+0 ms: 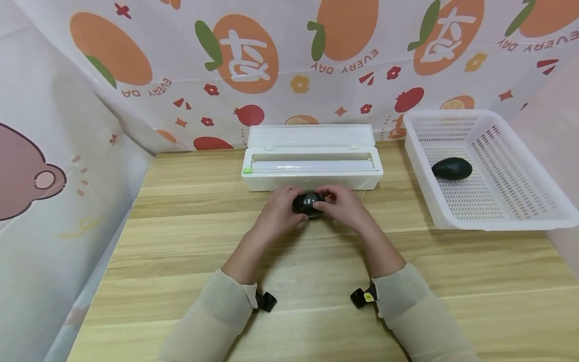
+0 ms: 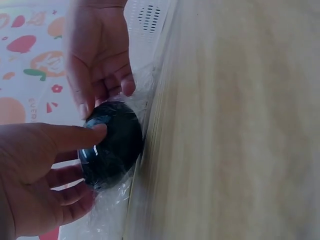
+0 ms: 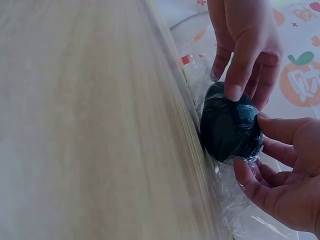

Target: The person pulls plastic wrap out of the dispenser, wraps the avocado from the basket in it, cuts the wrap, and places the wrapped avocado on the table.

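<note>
A dark green avocado (image 1: 308, 204) lies on the table in front of the cling film box, wrapped in clear cling film (image 3: 232, 192). My left hand (image 1: 280, 211) holds its left end, the thumb (image 2: 85, 136) lying along the top and the other fingers at the side. From the right, my right hand (image 1: 346, 208) grips the opposite end between thumb and fingers. Loose, crumpled film sticks out past both ends in the wrist views. The avocado's underside is hidden against the table.
Behind the hands stands a white cling film box (image 1: 312, 181), its lid raised and a roll inside. At the right, a white plastic basket (image 1: 497, 221) holds a second avocado (image 1: 452, 169). A fruit-print curtain (image 1: 289, 105) hangs at the table's back edge.
</note>
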Tool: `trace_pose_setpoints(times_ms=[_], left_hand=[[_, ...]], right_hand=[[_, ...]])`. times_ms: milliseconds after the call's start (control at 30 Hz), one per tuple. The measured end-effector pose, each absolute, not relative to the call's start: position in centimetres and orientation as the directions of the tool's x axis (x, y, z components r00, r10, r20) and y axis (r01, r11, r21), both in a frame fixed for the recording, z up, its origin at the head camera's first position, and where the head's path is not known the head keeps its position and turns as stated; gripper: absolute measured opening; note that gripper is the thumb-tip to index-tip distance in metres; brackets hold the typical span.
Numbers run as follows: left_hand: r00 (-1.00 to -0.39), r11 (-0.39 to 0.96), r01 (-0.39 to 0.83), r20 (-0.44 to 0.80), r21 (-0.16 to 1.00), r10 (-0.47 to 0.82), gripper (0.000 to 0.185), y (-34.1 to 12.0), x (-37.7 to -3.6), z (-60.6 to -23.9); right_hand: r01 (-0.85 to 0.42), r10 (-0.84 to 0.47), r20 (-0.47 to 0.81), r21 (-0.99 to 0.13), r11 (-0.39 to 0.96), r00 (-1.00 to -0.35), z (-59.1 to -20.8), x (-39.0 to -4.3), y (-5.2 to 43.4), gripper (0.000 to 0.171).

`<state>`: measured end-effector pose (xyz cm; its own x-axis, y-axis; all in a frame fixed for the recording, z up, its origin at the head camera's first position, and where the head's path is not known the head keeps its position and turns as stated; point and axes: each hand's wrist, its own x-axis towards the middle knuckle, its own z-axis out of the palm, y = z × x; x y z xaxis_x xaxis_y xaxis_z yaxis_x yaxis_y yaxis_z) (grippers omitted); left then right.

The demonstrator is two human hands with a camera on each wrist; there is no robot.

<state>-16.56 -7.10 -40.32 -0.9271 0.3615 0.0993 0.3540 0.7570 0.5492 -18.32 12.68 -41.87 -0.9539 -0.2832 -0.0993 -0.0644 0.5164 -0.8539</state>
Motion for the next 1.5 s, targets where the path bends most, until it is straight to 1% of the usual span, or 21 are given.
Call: trace_pose_setpoints(times_ms=[167,400,533,600,667,767,867,1000,1233,1500], left_hand=[[-0.928,0.773,0.357,0.104,0.524,0.358,0.05,-7.0,-17.1,-40.5],[-0.922,0.764,0.353,0.065,0.54,0.381,0.047,-7.4,-17.6,-40.1],[-0.919,0.752,0.351,0.051,0.558,0.392,0.046,-7.7,-17.9,-40.0],[-0.918,0.744,0.345,0.041,0.571,0.394,0.045,-7.9,-18.1,-39.9],[-0.916,0.738,0.347,0.038,0.579,0.4,0.044,-8.0,-18.2,-39.7],[-0.911,0.734,0.355,0.037,0.579,0.412,0.044,-8.1,-18.4,-39.5],[-0.906,0.735,0.366,0.04,0.57,0.421,0.044,-8.2,-18.5,-39.5],[-0.903,0.734,0.374,0.045,0.567,0.426,0.043,-8.2,-18.5,-39.8],[-0.903,0.723,0.376,0.054,0.579,0.426,0.044,-8.3,-18.6,-40.5],[-0.918,0.711,0.337,0.047,0.617,0.394,0.049,-8.2,-19.0,-41.0]], right_hand=[[-0.077,-0.282,-0.079,-0.861,0.502,-0.956,-42.0,-18.4,12.6,0.037],[-0.072,-0.26,-0.053,-0.89,0.45,-0.964,-41.9,-18.4,12.8,0.037],[-0.093,-0.215,0.007,-0.915,0.392,-0.977,-41.6,-18.3,13.1,0.034],[-0.123,-0.176,0.059,-0.918,0.377,-0.983,-41.3,-18.1,13.1,0.032],[-0.18,-0.165,0.122,-0.897,0.403,-0.979,-40.9,-17.9,13.0,0.031],[-0.28,-0.227,0.188,-0.821,0.497,-0.955,-40.7,-17.8,12.6,0.034],[-0.322,-0.305,0.167,-0.749,0.58,-0.938,-40.7,-17.8,12.2,0.043],[-0.285,-0.311,0.102,-0.725,0.627,-0.945,-41.0,-17.9,11.8,0.051],[-0.282,-0.304,0.103,-0.716,0.638,-0.947,-41.7,-18.5,12.0,0.046],[-0.282,-0.323,0.084,-0.716,0.639,-0.943,-42.0,-19.2,12.4,0.045]])
